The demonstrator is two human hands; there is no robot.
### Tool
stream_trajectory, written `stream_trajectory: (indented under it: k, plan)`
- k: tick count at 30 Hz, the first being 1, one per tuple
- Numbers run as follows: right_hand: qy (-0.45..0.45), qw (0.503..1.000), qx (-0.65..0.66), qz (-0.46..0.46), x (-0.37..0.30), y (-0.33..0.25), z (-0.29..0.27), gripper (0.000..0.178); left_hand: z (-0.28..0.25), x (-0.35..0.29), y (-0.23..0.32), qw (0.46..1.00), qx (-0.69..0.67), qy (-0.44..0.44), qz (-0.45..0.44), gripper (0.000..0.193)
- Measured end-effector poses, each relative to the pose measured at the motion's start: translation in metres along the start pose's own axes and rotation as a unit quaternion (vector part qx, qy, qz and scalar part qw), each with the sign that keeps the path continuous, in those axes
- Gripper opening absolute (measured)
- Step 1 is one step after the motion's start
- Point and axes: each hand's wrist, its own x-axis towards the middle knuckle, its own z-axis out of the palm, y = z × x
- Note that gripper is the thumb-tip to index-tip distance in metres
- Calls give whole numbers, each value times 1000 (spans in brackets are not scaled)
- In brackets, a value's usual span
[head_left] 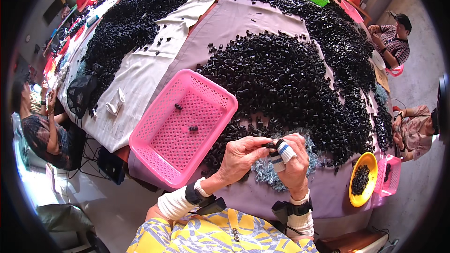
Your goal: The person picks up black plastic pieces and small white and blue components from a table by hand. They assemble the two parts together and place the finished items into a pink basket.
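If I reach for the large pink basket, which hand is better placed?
Probably left: the left hand is nearer the large pink basket; the right hand would have to reach across the left.

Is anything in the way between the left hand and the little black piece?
Nothing that I can see. The left hand already pinches the little black piece in its fingertips. The right hand is beside it, with striped cloth around its fingers.

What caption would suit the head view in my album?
Left hand and right hand meet at a small black piece, beside a pink basket and heaped black pieces.
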Motion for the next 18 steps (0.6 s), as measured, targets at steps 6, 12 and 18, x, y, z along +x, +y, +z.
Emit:
stream_trajectory:
  k: [6,12,18]
  plan:
    - [-19,1000,4,12,0,0,-2,27,1,0,-3,1000,-6,1,17,24]
    - [-37,998,-41,10,-2,-1,0,31,2,0,0,999,43,21,9,24]
    - [-52,997,-48,7,-3,1,1,33,2,0,4,984,166,27,65,27]
